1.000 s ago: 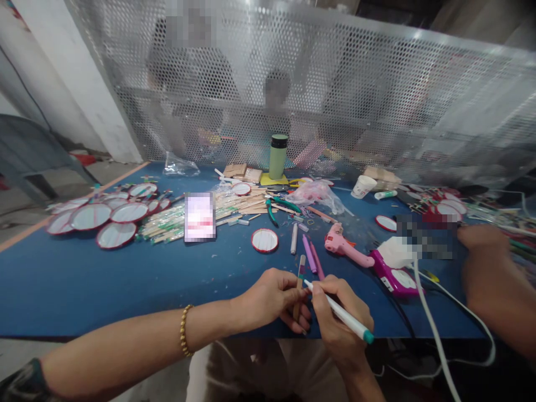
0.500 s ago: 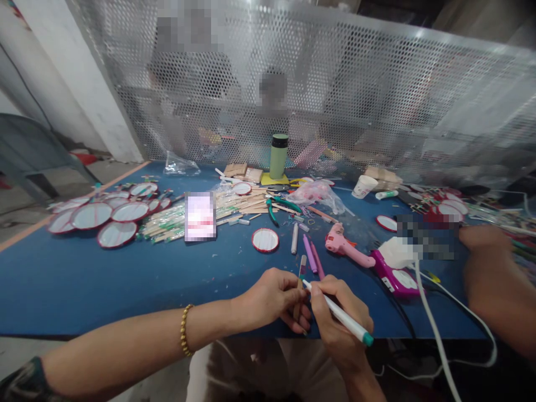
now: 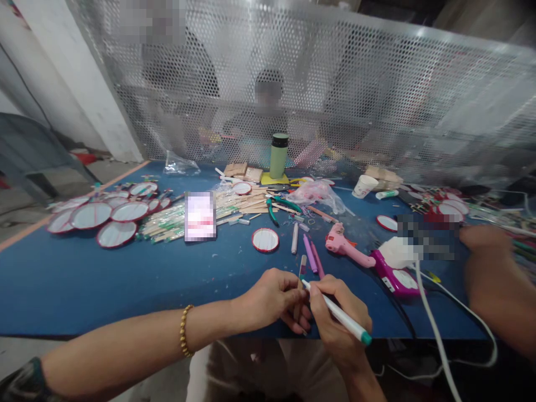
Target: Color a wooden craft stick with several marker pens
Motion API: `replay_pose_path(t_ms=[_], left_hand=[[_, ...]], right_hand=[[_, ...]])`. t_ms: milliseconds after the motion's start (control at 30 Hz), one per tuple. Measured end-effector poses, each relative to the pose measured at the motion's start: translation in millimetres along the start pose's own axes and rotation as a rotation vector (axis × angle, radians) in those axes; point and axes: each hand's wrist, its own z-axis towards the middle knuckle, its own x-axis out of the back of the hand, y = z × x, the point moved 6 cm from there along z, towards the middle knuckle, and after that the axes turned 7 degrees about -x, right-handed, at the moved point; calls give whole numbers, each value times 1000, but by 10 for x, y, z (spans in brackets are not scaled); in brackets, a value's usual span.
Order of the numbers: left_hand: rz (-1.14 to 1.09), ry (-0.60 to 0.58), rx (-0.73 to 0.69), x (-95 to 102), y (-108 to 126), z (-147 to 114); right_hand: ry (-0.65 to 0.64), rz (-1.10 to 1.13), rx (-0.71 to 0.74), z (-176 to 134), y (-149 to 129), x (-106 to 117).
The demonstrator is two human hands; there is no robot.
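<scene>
My left hand [image 3: 278, 298] pinches a flat wooden stick [image 3: 302, 263], held upright with a purple band and a green patch near its upper end. In my right hand [image 3: 341, 312] is a white marker [image 3: 341, 315] with a green end, gripped like a pen. Its tip meets the stick at the green patch, just above my left fingers. Beyond my hands lie purple markers [image 3: 310, 254] and a grey-white marker [image 3: 295, 238]. A round white disc with a red rim [image 3: 265, 240] rests a little farther off.
Red-rimmed discs [image 3: 91, 215] and green-marked sticks [image 3: 167, 220] pile up at left, beside a lit phone [image 3: 200, 216]. Pliers [image 3: 272, 212], a green bottle [image 3: 278, 156] and a paper cup [image 3: 364, 186] stand or lie farther back. A pink glue gun [image 3: 347, 245] and another person's arm [image 3: 494, 285] are at right.
My hands, the stick and the marker hold nearly the same place; the marker's rear end has dipped very slightly left. Behind the perforated panel, a person has shifted left.
</scene>
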Motion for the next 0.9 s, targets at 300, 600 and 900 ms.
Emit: replay_pose_path(t_ms=[300, 600, 900], left_hand=[[2, 14, 13, -7, 4, 3], [-10, 3, -3, 1, -1, 8], [3, 12, 12, -10, 17, 9]], right_hand=[[37, -14, -21, 8, 14, 11], [13, -17, -15, -9, 17, 10], [44, -11, -14, -3, 9, 29]])
